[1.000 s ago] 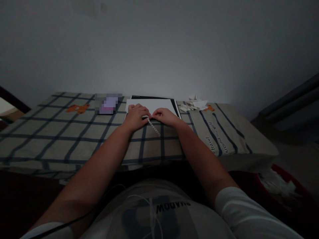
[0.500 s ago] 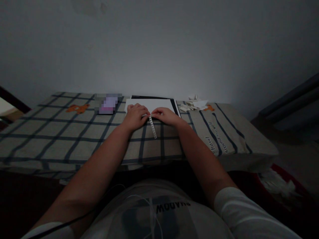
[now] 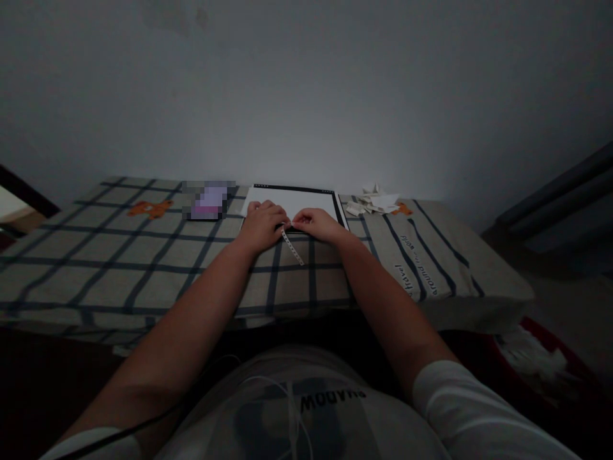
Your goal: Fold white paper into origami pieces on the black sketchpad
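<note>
A narrow white paper strip (image 3: 292, 247) with a row of dark holes or marks hangs at a slant from my fingers over the near side of the tablecloth. My left hand (image 3: 264, 225) is closed on its upper end, thumb against fingers, resting on the white sheet. My right hand (image 3: 317, 223) pinches a small pale bit at its fingertips, close to the left fingertips; it looks like the same strip, though the fingers partly cover it. Beneath both hands lies the white sheet (image 3: 292, 199) on a black-edged notebook or folder (image 3: 341, 211).
Crumpled and torn paper pieces (image 3: 378, 202) lie to the right of the sheet. A blurred purple object (image 3: 209, 201) lies to the left. The checked tablecloth (image 3: 191, 281) reaches a wall (image 3: 306, 96) behind. A red bin (image 3: 531, 326) with white waste stands low at the right.
The strip's upper end has shifted a little left, so it hangs more slanted. The white sheet's far edge has moved slightly. Both hands have stayed nearly in place, with small finger movements.
</note>
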Motion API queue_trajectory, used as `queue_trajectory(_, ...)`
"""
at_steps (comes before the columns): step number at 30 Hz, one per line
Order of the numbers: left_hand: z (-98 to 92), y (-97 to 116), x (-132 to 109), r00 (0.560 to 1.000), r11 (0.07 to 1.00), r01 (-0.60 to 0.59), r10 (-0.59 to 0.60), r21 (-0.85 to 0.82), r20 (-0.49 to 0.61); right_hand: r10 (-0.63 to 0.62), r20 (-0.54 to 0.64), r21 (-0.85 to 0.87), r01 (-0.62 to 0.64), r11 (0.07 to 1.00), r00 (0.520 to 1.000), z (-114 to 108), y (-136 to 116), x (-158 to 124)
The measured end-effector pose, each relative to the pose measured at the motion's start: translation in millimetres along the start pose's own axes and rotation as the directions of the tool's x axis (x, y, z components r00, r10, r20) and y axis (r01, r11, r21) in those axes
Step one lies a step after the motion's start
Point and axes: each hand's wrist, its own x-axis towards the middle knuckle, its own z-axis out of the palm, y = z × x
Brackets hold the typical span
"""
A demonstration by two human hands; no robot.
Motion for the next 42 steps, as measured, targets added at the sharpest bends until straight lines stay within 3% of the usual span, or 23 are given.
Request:
queue_trajectory(11, 2.4, -0.9, -0.4, 1.0, 1.0, -0.022, 0.022, 0.022, 0.008, -0.098, 0.027, -0.19, 0.101, 0.977, 0.995, 1.0, -4.0, 1.1)
queue_trajectory(19, -3.8, 2.7, -0.4, 1.0, 0.999, 0.02, -0.02, 0.046, 0.006, -0.051, 0.026, -0.079, 0.053, 0.996, 0.998, -4.7, -4.0, 0.1)
queue_trajectory(27, 0.8, 1.4, -0.1, 1.0, 0.999, -0.004, 0.004, 0.037, -0.003, -0.02, 0.021, -0.085, 0.022, 0.996, 1.0, -5.8, -2.7, -0.3)
queue_trajectory(42, 2.0, 3.4, 0.4, 0.999, 0.998, -0.006, 0.003, 0.069, 0.042, -0.118, 0.032, -0.263, 0.122, 0.957, 0.992, 0.0, 0.7, 0.7)
